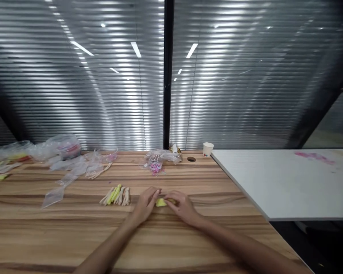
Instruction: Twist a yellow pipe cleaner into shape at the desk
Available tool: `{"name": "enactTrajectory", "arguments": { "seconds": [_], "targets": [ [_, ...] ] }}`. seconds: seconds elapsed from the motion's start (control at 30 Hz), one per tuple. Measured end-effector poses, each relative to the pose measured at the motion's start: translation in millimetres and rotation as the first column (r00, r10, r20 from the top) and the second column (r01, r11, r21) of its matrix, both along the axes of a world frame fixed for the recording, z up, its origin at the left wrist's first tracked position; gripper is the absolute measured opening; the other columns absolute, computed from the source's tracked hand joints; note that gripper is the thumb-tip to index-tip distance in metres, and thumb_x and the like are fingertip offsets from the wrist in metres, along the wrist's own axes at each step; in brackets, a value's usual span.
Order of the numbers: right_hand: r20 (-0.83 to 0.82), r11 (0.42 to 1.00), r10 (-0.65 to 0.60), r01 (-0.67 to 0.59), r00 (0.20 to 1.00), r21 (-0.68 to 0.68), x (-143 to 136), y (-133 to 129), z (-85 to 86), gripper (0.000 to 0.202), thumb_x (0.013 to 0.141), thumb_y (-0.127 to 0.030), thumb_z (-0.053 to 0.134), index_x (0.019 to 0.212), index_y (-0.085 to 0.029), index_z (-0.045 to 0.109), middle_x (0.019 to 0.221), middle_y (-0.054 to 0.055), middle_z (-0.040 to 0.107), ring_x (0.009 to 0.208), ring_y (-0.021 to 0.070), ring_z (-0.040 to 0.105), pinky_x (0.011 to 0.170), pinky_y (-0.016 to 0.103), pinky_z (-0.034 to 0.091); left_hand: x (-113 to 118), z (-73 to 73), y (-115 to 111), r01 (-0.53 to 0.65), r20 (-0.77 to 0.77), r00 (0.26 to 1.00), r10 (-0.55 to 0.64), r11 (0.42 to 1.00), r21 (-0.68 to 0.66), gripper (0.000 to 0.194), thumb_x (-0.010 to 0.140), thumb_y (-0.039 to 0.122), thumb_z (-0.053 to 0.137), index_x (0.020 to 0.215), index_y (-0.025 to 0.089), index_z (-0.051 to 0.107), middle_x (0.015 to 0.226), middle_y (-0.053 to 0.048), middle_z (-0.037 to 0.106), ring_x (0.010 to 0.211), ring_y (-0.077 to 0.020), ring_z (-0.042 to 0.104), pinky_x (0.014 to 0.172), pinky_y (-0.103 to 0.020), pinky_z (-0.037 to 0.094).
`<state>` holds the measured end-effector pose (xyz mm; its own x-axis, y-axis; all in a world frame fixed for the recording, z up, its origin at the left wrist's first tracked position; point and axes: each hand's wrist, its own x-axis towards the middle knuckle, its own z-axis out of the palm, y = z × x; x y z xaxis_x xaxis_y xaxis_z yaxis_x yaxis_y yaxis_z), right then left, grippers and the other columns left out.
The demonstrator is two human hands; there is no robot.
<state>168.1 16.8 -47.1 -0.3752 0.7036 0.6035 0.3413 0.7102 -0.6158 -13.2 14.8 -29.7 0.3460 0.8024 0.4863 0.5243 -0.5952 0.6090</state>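
Observation:
On the wooden table [103,232], a small yellow piece [161,202] lies between my two hands. My left hand [145,202] is at its left end, fingers closed together near its edge. From the right, my right hand [181,205] has its fingers bent and pressed on the piece's right end. Its exact material is too small to make out. Left of my hands lies a row of several knotted strands, cream ones [126,196] and yellow ones [116,193].
Clear plastic bags [67,146] and loose cream strands [101,171] lie at the back left. A bag with pink bits [156,163] sits at the back middle, near a paper cup [208,149]. A white table [288,182] adjoins on the right.

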Motion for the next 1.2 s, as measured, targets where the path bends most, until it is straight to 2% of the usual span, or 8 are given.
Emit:
{"name": "enactTrajectory", "arguments": {
  "seconds": [0.07,0.2,0.33,0.5,0.67,0.77,0.93,1.2],
  "targets": [
    [-0.096,0.998,-0.015,0.009,0.995,-0.067,-10.8,0.0,-4.2,0.015,0.081,-0.023,0.053,0.086,-0.021,0.067,0.086,0.004,0.069,0.08,0.0169,0.062,0.074,0.03,0.048,1.0,-2.4,-1.2,0.025,-0.015,1.0,-0.025,0.999,0.036,0.026,0.09,0.03,0.039,0.1,0.016,0.059,0.093,-0.008,0.065,0.089,-0.0172,0.06,0.08,-0.029,0.047],
    [-0.221,0.947,-0.176,0.104,0.959,-0.303,-7.2,11.5,-10.9,0.013,0.076,-0.029,0.058,0.079,-0.02,0.067,0.078,0.005,0.068,0.069,0.0185,0.061,0.064,0.031,0.049,2.8,-9.9,3.3,0.085,-0.055,0.995,-0.08,0.993,0.088,0.029,0.084,0.03,0.051,0.111,0.019,0.054,0.1,-0.008,0.063,0.093,-0.018,0.058,0.082,-0.031,0.047],
    [-0.313,0.902,-0.162,0.012,0.936,-0.432,-3.3,16.2,-14.0,0.018,0.072,-0.035,0.061,0.077,-0.018,0.065,0.074,0.005,0.067,0.064,0.017,0.059,0.058,0.028,0.048,2.1,-9.9,8.5,0.094,-0.036,0.995,-0.092,0.993,0.067,0.026,0.082,0.03,0.054,0.105,0.02,0.06,0.095,-0.007,0.065,0.088,-0.0184,0.059,0.078,-0.031,0.048],
    [-0.341,0.871,-0.125,-0.062,0.932,-0.488,-7.2,16.5,-15.5,0.025,0.068,-0.04,0.064,0.077,-0.017,0.064,0.067,0.003,0.064,0.054,0.0127,0.055,0.051,0.024,0.045,-0.2,-4.9,10.3,0.086,0.033,0.996,-0.084,0.995,-0.049,0.023,0.08,0.031,0.058,0.097,0.019,0.066,0.088,-0.006,0.066,0.082,-0.017,0.059,0.073,-0.028,0.047],
    [-0.418,0.841,-0.098,-0.15,0.903,-0.52,-7.0,15.6,-14.2,0.027,0.068,-0.041,0.065,0.078,-0.016,0.064,0.071,0.003,0.064,0.056,0.0133,0.058,0.054,0.026,0.049,-2.0,-12.9,16.1,0.027,0.096,0.995,-0.012,0.987,-0.157,0.027,0.076,0.035,0.061,0.095,0.016,0.067,0.082,-0.006,0.065,0.07,-0.0153,0.057,0.062,-0.025,0.046],
    [-0.448,0.834,-0.119,-0.156,0.886,-0.529,-6.0,13.9,-11.0,0.025,0.067,-0.04,0.066,0.077,-0.016,0.064,0.073,0.003,0.065,0.059,0.0138,0.059,0.054,0.026,0.049,-2.6,-15.9,17.8,-0.007,0.103,0.994,0.024,0.986,-0.167,0.03,0.076,0.035,0.061,0.097,0.016,0.066,0.079,-0.005,0.064,0.065,-0.014,0.055,0.059,-0.024,0.045],
    [-0.468,0.812,-0.167,-0.148,0.868,-0.564,-4.2,10.9,-5.4,0.025,0.065,-0.039,0.067,0.076,-0.017,0.064,0.075,0.004,0.066,0.058,0.0142,0.06,0.054,0.026,0.05,-1.9,-13.1,15.9,-0.033,0.127,0.99,0.054,0.986,-0.162,0.03,0.075,0.035,0.061,0.098,0.017,0.066,0.08,-0.005,0.065,0.068,-0.0148,0.056,0.062,-0.025,0.046],
    [-0.403,0.834,-0.108,-0.138,0.909,-0.535,-3.3,12.7,-9.8,0.027,0.068,-0.042,0.065,0.078,-0.017,0.067,0.077,0.004,0.068,0.058,0.0145,0.06,0.054,0.027,0.049,-0.2,-12.9,15.1,-0.054,0.164,0.984,0.077,0.989,-0.139,0.028,0.073,0.034,0.063,0.094,0.016,0.066,0.078,-0.005,0.066,0.067,-0.0148,0.059,0.062,-0.025,0.049]
  ]
}}
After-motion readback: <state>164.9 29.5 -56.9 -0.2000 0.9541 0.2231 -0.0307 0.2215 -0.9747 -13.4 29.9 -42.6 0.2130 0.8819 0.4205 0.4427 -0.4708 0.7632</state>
